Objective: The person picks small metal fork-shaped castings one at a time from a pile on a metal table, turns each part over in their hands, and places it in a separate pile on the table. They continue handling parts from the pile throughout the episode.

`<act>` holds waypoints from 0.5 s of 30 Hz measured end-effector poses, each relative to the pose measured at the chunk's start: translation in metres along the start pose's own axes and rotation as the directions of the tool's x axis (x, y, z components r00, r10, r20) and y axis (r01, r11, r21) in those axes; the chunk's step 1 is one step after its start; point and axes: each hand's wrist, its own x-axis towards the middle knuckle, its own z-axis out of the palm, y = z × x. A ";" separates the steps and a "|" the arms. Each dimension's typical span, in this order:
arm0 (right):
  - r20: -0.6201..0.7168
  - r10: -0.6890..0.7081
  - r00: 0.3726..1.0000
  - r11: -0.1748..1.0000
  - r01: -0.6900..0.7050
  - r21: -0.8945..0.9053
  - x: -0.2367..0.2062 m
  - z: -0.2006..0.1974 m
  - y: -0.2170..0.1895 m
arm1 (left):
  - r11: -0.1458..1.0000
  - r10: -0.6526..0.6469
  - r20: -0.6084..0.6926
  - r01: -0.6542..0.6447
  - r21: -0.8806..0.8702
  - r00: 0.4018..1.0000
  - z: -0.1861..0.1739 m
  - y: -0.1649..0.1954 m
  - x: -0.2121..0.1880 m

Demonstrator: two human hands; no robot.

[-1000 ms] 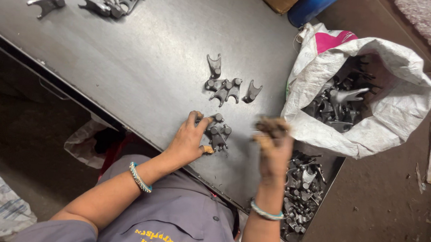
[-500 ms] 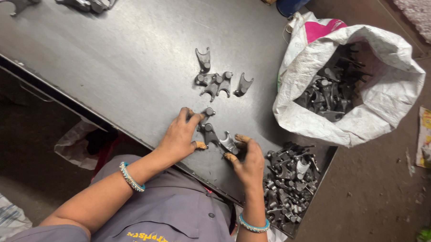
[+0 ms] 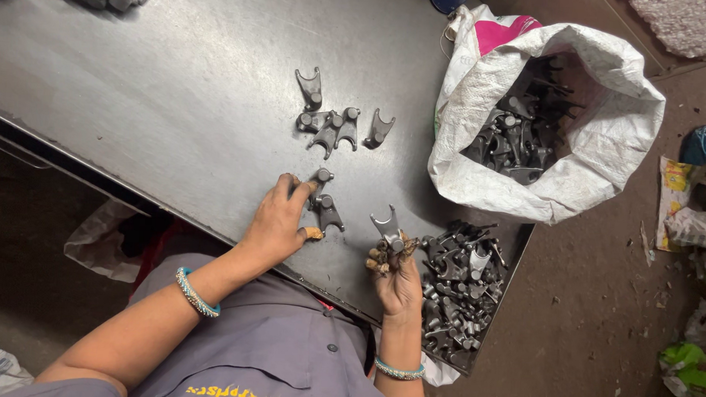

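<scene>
Fingers of my right hand [image 3: 397,272] now pinch one forked part [image 3: 388,226], lifted off the table [image 3: 176,98] at lower centre; a moment ago they pressed down. My left hand [image 3: 278,219] lies loosely over two parts [image 3: 324,201].

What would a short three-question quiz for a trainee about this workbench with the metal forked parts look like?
1. True or false: the right hand holds a forked metal part.
2. The left hand rests on: A the metal table, B the white sack, C the floor.
3. Where is the heap of loose parts?

Key: 1 true. 2 A. 3 At the table's corner, beside the right hand, below the sack.
</scene>
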 end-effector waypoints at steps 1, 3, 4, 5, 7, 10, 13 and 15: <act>0.020 0.016 1.000 0.999 -0.017 0.030 0.001 -0.003 0.000 | 1.000 0.009 -0.011 -0.009 0.001 1.000 0.000 0.000 0.000; 0.059 0.049 0.997 0.995 -0.054 0.088 0.001 -0.005 0.002 | 1.000 -0.006 0.002 0.006 0.008 1.000 -0.001 -0.001 0.000; 0.043 0.045 0.998 0.998 -0.047 0.043 0.001 -0.005 0.003 | 1.000 -0.013 0.009 0.012 0.012 1.000 -0.002 -0.001 0.000; 0.026 0.039 0.999 0.999 -0.039 -0.002 0.001 -0.005 0.004 | 1.000 -0.010 0.010 0.010 0.007 1.000 -0.003 -0.002 0.000; 0.048 0.074 0.996 0.993 -0.069 -0.096 -0.002 0.003 0.001 | 1.000 -0.004 0.010 0.004 0.002 1.000 -0.005 -0.002 0.000; 0.166 0.173 0.971 0.924 -0.102 -0.368 -0.006 0.025 -0.016 | 0.999 -0.021 0.017 0.022 -0.039 1.000 -0.008 -0.004 0.000; 0.338 0.126 0.933 0.816 0.096 -0.571 -0.003 0.059 -0.050 | 0.999 0.028 -0.016 -0.029 -0.031 0.999 -0.010 -0.007 0.001; 0.438 -0.054 0.897 0.988 0.112 -0.108 0.004 0.087 -0.063 | 1.000 0.019 -0.008 -0.020 -0.025 1.000 -0.011 -0.009 0.002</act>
